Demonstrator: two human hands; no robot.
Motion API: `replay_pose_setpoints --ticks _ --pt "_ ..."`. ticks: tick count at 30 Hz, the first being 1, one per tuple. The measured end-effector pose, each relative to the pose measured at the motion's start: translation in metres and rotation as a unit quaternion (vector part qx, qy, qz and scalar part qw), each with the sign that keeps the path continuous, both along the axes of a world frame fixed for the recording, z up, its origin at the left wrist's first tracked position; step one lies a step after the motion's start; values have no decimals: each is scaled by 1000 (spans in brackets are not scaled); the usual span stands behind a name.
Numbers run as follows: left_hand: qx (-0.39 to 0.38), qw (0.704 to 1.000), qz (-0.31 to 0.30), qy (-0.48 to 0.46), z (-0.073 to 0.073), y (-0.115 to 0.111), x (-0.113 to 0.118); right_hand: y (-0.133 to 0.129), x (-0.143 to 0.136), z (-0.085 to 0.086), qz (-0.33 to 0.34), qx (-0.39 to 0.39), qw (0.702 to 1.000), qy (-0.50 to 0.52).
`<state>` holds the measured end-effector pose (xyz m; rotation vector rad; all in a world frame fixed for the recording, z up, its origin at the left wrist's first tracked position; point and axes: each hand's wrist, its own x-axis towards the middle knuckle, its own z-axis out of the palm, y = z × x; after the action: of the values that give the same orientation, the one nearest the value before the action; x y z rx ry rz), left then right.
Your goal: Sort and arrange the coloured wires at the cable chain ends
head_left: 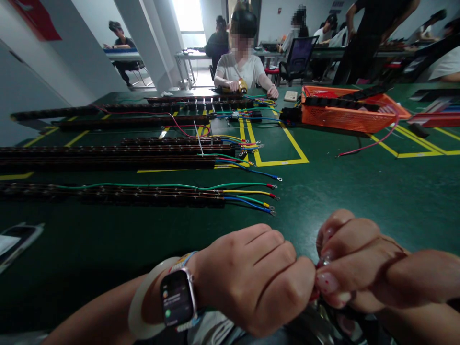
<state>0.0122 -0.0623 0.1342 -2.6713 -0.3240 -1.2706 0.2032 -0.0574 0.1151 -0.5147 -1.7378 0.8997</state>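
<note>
My left hand [255,278], with a watch [177,297] and bracelets on its wrist, is closed in a fist at the bottom centre. My right hand [359,263] is pinched right beside it, fingertips meeting the left fist. A small red bit shows between the two hands; the rest of what they hold is hidden. Beyond them on the green table [334,182] lies a long dark cable bundle [151,195] with green, yellow and blue wires ending in ring terminals. More dark bundles [118,157] lie behind it.
An orange basket [338,117] holding dark parts stands at the back right, a pink wire hanging out. Across the table a person [240,67] has a hand at a yellow tool [242,86]. A phone-like device [19,242] lies at the left edge. Other people sit farther back.
</note>
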Motion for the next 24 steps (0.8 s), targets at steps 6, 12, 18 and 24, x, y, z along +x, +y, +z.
replay_pose_setpoints --ticks 6,12,18,24 --pt "14 1000 -5 -10 -1 1 1 2 0 6 -66 5 997 -27" --pt "17 1000 -7 -6 -1 1 1 -3 -2 2 -106 162 980 -44" --pt "4 1000 -6 -12 1 -1 1 -7 10 5 -94 210 964 -133" --pt "-1 1000 -8 -6 0 1 1 -8 10 0 -87 236 960 -126"
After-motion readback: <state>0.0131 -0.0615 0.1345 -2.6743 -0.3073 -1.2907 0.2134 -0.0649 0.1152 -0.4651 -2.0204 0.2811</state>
